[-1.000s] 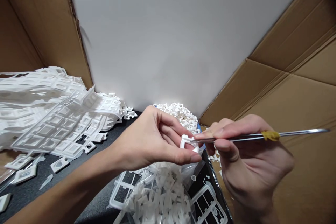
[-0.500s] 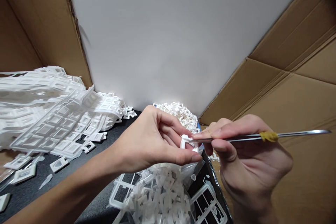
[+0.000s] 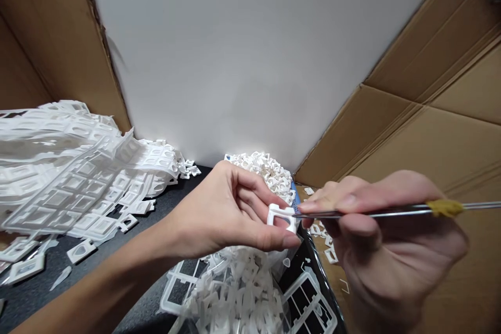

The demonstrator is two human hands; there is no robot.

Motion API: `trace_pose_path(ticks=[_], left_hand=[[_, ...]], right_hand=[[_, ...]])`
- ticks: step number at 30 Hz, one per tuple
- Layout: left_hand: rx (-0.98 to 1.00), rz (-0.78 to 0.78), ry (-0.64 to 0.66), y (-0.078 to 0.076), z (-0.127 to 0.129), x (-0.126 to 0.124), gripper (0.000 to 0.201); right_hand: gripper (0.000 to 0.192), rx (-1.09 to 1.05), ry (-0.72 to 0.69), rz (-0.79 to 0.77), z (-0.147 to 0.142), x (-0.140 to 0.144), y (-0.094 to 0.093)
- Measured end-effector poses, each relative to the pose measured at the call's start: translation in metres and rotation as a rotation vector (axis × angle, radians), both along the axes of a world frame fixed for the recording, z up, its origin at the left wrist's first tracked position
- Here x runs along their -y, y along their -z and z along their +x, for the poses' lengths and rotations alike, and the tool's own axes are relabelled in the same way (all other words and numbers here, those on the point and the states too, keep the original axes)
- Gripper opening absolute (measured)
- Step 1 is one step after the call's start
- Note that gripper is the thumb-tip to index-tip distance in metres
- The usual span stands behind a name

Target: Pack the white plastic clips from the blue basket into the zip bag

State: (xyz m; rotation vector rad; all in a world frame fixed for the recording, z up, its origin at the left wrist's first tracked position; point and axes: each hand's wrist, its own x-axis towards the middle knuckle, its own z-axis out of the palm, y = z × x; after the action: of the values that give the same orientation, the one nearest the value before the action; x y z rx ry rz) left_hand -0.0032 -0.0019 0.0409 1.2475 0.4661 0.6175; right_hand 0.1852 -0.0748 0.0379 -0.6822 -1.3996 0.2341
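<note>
At the bottom centre of the frame, a clear bag [image 3: 238,295] full of small white parts sits between two pale lattice frames, one at its left [image 3: 171,292] and one at its right [image 3: 302,305]. Above it, at the centre, the left hand [image 3: 229,209] pinches a small white piece [image 3: 279,210] with its fingers nearly closed, the thumb below. At the right, the right hand [image 3: 399,253] has its fingers drawn together around a slim metal tool [image 3: 403,213] with a yellow band [image 3: 446,207]. The tool's tip meets the piece's right edge; whether they touch is unclear.

The left forearm crosses the dark tabletop [image 3: 151,235] at lower left, where single white parts [image 3: 81,251] lie near moulded white sheets [image 3: 78,193] heaped along the left edge.

Beyond the left hand, which partly hides it, a blue container [image 3: 296,197] is piled with white pieces [image 3: 270,169]. More scraps [image 3: 331,255] lie beside the right hand. Cardboard [image 3: 442,135] flanks a pale panel [image 3: 235,52] at the back.
</note>
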Motion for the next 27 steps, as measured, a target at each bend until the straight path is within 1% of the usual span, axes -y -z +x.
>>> trace_pose_path(ticks=[4, 9, 12, 16, 21, 27], left_hand=[[-0.004, 0.016, 0.003, 0.0014, 0.0011, 0.0008, 0.038], [-0.006, 0.029, 0.014, 0.0035, 0.0007, 0.0002, 0.039], [-0.015, 0.040, 0.001, 0.0031, 0.0003, 0.0002, 0.039], [-0.017, 0.030, -0.008, 0.0017, 0.0005, 0.0003, 0.040], [-0.011, 0.045, -0.007, 0.0011, 0.0012, -0.0002, 0.037], [-0.006, 0.067, -0.003, 0.0023, 0.0006, 0.0002, 0.035]], right_hand=[[0.008, 0.078, -0.011, 0.001, -0.0039, -0.0033, 0.0038], [0.009, 0.084, -0.022, 0.001, -0.0048, -0.0038, 0.0045], [0.009, 0.089, -0.006, 0.000, -0.0044, -0.0036, 0.0057], [0.010, 0.100, -0.019, 0.002, -0.0031, -0.0038, 0.0069], [0.010, 0.128, 0.009, -0.010, -0.0012, -0.0039, 0.0075], [0.011, 0.135, 0.008, -0.004, -0.0009, -0.0045, 0.0102]])
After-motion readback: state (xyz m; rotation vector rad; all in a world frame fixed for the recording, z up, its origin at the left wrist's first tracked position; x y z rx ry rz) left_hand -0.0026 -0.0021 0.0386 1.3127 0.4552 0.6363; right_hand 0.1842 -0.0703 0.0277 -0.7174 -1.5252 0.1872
